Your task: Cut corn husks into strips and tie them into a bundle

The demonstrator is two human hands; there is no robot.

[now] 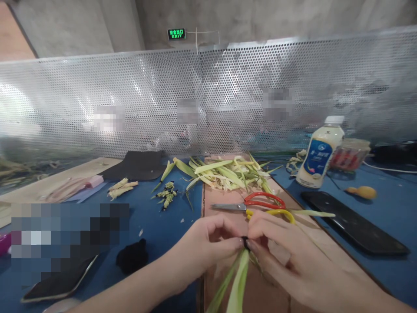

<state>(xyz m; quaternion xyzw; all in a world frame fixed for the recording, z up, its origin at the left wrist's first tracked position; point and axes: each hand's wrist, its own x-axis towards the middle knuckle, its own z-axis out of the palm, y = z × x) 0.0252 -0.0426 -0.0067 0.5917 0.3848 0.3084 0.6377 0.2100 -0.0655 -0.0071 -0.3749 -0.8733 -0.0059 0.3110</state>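
My left hand [216, 241] and my right hand [289, 256] meet over a pinkish board, fingertips closed on a small black band [245, 243]. Long pale-green strips [239, 282], which look like corn husk, hang from the band toward me. How the band wraps the strips is partly hidden by my fingers. Just beyond my hands lie scissors [234, 207] with one red and one yellow handle, blades pointing left. A heap of loose husk strips [228, 171] covers the board's far end. Left of my left forearm sits a fuzzy black bundle [133, 256].
Small tied husk pieces [167, 195] and a cream husk bundle [122, 188] lie on the blue table. On the right are a drink bottle [321, 152], a black phone-like slab [355, 222] and a clear jar [350, 155]. A perforated metal screen [234, 100] closes off the back.
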